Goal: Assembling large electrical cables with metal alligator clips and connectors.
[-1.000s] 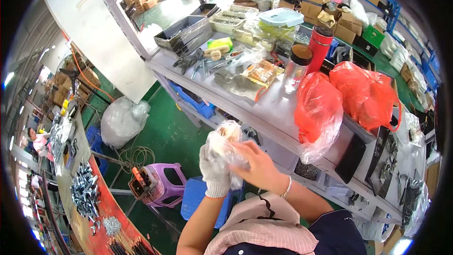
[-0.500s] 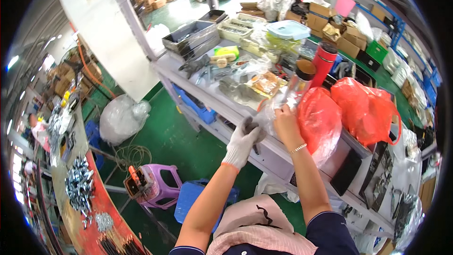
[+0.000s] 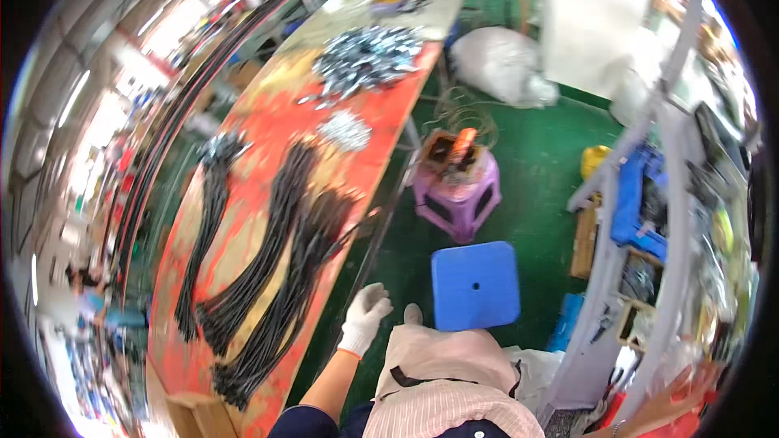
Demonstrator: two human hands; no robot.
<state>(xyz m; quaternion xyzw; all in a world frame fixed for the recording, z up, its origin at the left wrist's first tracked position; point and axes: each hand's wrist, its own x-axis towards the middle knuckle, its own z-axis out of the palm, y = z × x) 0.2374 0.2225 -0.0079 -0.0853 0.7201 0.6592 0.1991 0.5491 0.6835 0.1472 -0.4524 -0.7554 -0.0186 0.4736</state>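
My left hand (image 3: 367, 318), in a white work glove with an orange cuff edge, hangs beside the long red worktable's near edge. Its fingers are loosely bent and apart, with nothing visible in them. On the table lie bundles of black cable (image 3: 288, 251), nearest to that hand. Farther along are a small heap of little silvery parts (image 3: 346, 130) and a larger pile of shiny metal pieces (image 3: 365, 63). At the lower right rim my bare right hand (image 3: 686, 401) is smeared, close to red plastic (image 3: 677, 426); its grip cannot be made out.
A blue stool (image 3: 475, 285) stands in front of me on the green floor. Behind it, a purple stool (image 3: 459, 195) carries a box with an orange-handled tool. A grey shelf frame (image 3: 596, 324) rises at the right. A large clear plastic bag (image 3: 503, 65) lies farther back.
The view has swung left from the cluttered bench to the red worktable. My hands, earlier close together at the bench, are now far apart, the left beside the worktable.
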